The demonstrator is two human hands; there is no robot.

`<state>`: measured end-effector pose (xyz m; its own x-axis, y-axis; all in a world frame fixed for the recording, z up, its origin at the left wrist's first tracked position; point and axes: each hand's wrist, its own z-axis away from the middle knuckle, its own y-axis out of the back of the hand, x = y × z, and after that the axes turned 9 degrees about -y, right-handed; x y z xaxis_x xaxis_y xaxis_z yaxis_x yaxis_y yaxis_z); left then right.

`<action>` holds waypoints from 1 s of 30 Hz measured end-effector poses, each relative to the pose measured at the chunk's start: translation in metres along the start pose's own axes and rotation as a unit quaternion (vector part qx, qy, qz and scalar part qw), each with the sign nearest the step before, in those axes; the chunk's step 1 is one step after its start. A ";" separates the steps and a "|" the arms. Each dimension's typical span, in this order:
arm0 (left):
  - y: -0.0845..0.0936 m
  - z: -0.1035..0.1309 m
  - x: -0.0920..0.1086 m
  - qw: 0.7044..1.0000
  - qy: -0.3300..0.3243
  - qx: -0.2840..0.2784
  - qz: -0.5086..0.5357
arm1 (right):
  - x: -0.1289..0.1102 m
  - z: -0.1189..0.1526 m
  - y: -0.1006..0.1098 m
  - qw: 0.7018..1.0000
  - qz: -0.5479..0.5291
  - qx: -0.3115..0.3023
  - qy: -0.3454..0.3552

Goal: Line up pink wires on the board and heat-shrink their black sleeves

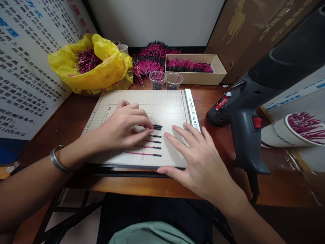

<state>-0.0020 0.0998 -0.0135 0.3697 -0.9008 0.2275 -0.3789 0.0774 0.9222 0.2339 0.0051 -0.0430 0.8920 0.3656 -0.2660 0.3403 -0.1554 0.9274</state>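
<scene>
Several thin red wires with black sleeves on their right ends (149, 147) lie in a roughly parallel row on the pale gridded paper cutter board (167, 105). My left hand (129, 123) is over the row's far end, thumb and forefinger pinched on a red wire; its fingers hide most of that wire. Close by, a few black sleeved ends (157, 127) lie bunched together. To the right of the wires, my right hand (195, 149) rests palm down with its fingers spread, holding nothing, partly over the cutter's ruler edge (191, 108).
A yellow plastic bag (111, 71) of wires stands back left. Behind the board are a heap of wires (152, 61), two clear cups (157, 79) and an open box (213, 76). A dark heat gun (243, 118) and a paper cup of wires (275, 134) are right.
</scene>
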 end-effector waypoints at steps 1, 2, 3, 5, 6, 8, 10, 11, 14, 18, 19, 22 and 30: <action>0.000 -0.001 -0.001 1.000 0.010 0.006 -0.006 | 0.000 -0.001 0.001 1.000 0.001 -0.004 -0.001; 0.000 -0.001 -0.002 1.000 0.017 0.010 -0.012 | 0.001 -0.003 0.002 1.000 0.003 -0.010 -0.001; -0.001 -0.002 -0.003 1.000 0.022 0.011 -0.016 | 0.002 -0.005 0.004 1.000 0.005 -0.016 0.001; -0.002 -0.002 -0.005 0.999 0.027 0.007 -0.022 | 0.004 -0.010 0.007 0.999 0.006 -0.034 0.008; -0.003 -0.002 -0.005 0.999 0.026 0.005 -0.024 | 0.005 -0.012 0.008 0.999 0.005 -0.044 0.010; -0.005 -0.002 -0.005 0.999 0.022 0.004 -0.027 | 0.007 -0.015 0.009 0.998 0.002 -0.060 0.008; -0.007 -0.003 -0.006 0.999 0.019 0.007 -0.030 | 0.008 -0.017 0.009 0.998 0.002 -0.068 0.003; -0.007 -0.003 -0.006 0.999 0.020 0.008 -0.031 | 0.008 -0.017 0.009 0.998 0.003 -0.070 0.001; -0.009 -0.004 -0.006 0.999 0.030 0.011 -0.033 | 0.008 -0.017 0.008 0.997 0.006 -0.070 0.003; -0.008 -0.005 -0.006 0.999 0.028 0.012 -0.031 | 0.010 -0.017 0.007 0.997 0.009 -0.069 0.016; -0.008 -0.005 -0.005 0.999 0.026 0.010 -0.028 | 0.011 -0.017 0.006 0.998 0.007 -0.068 0.017; -0.006 -0.004 -0.004 1.000 0.026 0.002 -0.016 | 0.013 -0.016 0.004 0.998 0.002 -0.055 0.018; -0.007 -0.004 -0.004 1.000 0.021 0.005 -0.010 | 0.014 -0.015 0.002 0.999 0.002 -0.048 0.024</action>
<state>0.0022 0.1040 -0.0192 0.4129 -0.8834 0.2216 -0.3790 0.0546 0.9238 0.2423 0.0232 -0.0411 0.8773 0.4086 -0.2517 0.3046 -0.0687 0.9500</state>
